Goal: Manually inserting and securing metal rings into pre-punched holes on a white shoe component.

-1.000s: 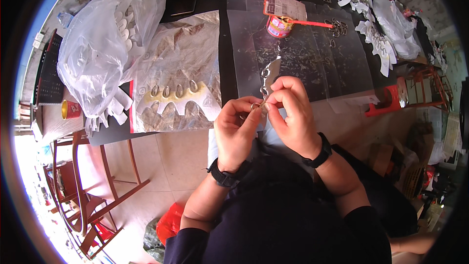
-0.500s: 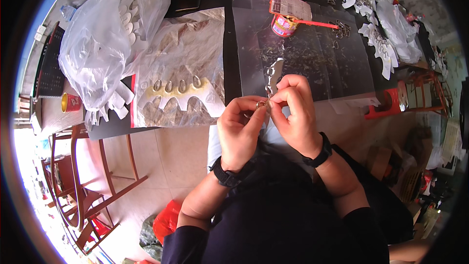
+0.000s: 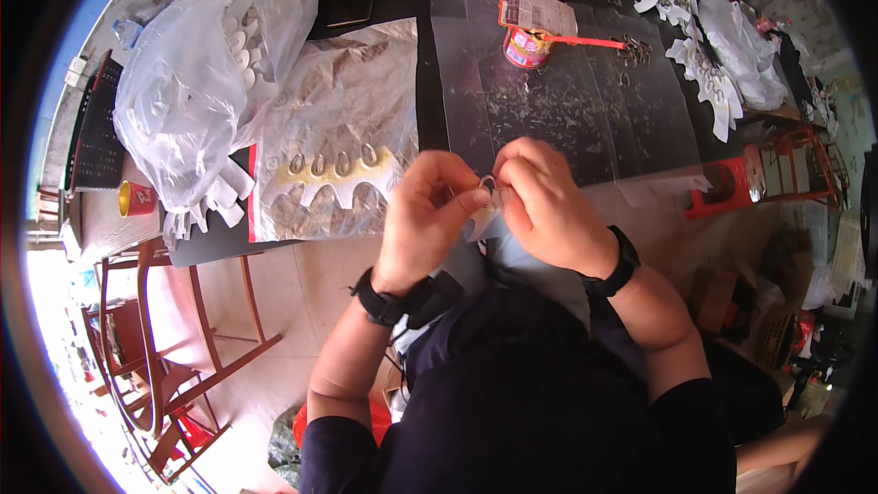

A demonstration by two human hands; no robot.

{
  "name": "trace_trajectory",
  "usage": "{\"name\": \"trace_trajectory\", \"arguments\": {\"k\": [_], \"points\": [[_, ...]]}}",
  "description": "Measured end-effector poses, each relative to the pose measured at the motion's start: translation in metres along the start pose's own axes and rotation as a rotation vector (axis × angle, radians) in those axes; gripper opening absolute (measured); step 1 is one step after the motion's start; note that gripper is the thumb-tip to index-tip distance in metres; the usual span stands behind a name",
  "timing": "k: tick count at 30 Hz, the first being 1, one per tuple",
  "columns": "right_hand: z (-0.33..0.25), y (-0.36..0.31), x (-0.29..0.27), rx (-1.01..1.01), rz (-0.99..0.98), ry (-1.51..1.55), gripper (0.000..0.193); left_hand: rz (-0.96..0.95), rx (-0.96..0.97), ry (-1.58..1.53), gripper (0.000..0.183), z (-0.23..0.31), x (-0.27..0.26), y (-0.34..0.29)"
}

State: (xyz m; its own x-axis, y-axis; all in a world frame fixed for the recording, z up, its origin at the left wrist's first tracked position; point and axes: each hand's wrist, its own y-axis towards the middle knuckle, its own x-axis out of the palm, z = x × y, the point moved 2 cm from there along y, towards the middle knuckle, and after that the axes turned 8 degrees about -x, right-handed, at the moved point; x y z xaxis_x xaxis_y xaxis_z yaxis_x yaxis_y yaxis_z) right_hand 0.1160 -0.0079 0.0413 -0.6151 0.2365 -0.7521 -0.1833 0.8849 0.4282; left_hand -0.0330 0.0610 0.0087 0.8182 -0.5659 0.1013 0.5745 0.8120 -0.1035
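Observation:
Close together above the table's near edge, both my hands are closed in fingertip pinches. My left hand holds a small oval metal ring, which stands up between the two sets of fingertips. Pinched by my right hand is a white scalloped strip, mostly hidden behind the fingers. To the left lies another white scalloped strip on a crinkled plastic sheet, with several oval rings along its yellowish band. A dark strap circles each wrist.
A red-and-yellow tin stands on a dark sheet, a card and red stick on top. Metal rings lie by the stick's end. A clear bag of white pieces sits left; ringed strips lie right. Below left is a wooden chair.
The ringed strip that stuck up beyond my fingers has dropped out of sight there, and white material now shows below them. My left wrist has shifted left and my right wrist right.

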Motion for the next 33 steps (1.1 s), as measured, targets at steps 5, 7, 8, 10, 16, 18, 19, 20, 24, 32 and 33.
{"name": "trace_trajectory", "arguments": {"k": [5,7,8,10,16,18,19,20,24,32,33], "points": [[0.008,-0.007,0.008,0.137,0.192,0.227,0.012,0.470,0.610,0.893,0.024,0.040,0.004,-0.002],[0.003,-0.003,0.009,0.106,0.255,0.108,0.012,0.391,0.543,0.791,0.024,0.038,0.016,-0.005],[-0.002,0.001,0.009,0.098,0.272,0.059,0.013,0.376,0.486,0.726,0.022,0.033,0.022,-0.005],[-0.005,0.000,0.010,0.082,0.297,0.010,0.015,0.371,0.463,0.635,0.016,0.018,0.025,0.000],[0.002,-0.012,0.017,0.562,0.200,0.591,0.003,0.403,0.458,0.522,0.011,-0.002,0.034,-0.003],[0.005,-0.011,0.022,0.681,0.353,0.945,0.002,0.453,0.546,0.607,0.013,0.000,0.041,-0.008],[0.007,-0.011,0.024,0.736,0.432,1.118,0.005,0.449,0.559,0.526,0.013,-0.002,0.040,-0.009],[0.011,-0.014,0.026,0.759,0.455,1.344,0.007,0.445,0.571,0.444,0.013,-0.006,0.039,-0.009],[0.004,-0.015,0.025,0.664,0.452,1.329,0.006,0.230,0.215,-0.277,0.006,-0.020,0.040,-0.012],[-0.004,-0.009,0.017,0.200,0.411,0.376,0.007,0.113,0.181,-0.078,0.015,-0.002,0.032,-0.007],[-0.004,-0.008,0.016,0.170,0.416,0.346,0.007,0.146,0.230,0.001,0.015,-0.001,0.032,-0.006]]}}
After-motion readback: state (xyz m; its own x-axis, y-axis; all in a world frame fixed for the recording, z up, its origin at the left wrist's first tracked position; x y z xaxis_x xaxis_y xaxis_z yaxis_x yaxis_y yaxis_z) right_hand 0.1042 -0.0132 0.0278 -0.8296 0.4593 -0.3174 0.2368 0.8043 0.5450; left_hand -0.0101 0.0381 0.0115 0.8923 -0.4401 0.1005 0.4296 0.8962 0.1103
